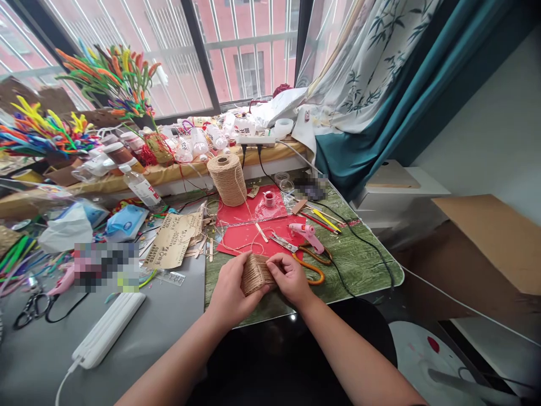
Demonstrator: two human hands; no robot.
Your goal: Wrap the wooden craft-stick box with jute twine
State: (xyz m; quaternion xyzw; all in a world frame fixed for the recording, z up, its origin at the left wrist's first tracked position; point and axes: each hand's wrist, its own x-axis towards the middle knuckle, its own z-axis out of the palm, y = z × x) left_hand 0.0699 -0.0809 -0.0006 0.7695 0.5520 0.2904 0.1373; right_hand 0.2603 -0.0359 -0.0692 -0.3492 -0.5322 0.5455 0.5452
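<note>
A small block-shaped piece wrapped in jute twine [256, 274] sits between my hands above the table's near edge. My left hand [231, 290] grips its left side, fingers over the top and thumb below. At its right side my right hand [291, 277] pinches, thumb and fingertips together at the twine; the exact strand is hard to make out. A large spool of jute twine [228, 180] stands upright behind, with a loose strand running toward my hands. Just beyond my right hand lie orange-handled scissors [315, 275] and a pink glue gun [307, 234].
Red sheets [253, 211] lie under a small tape roll [269, 198] and a wooden stick [261, 232]. Sandpaper [174, 239] and a white power strip [110, 330] are on the left. A black cord [372, 248] crosses the right side. Bottles and pipe cleaners crowd the windowsill.
</note>
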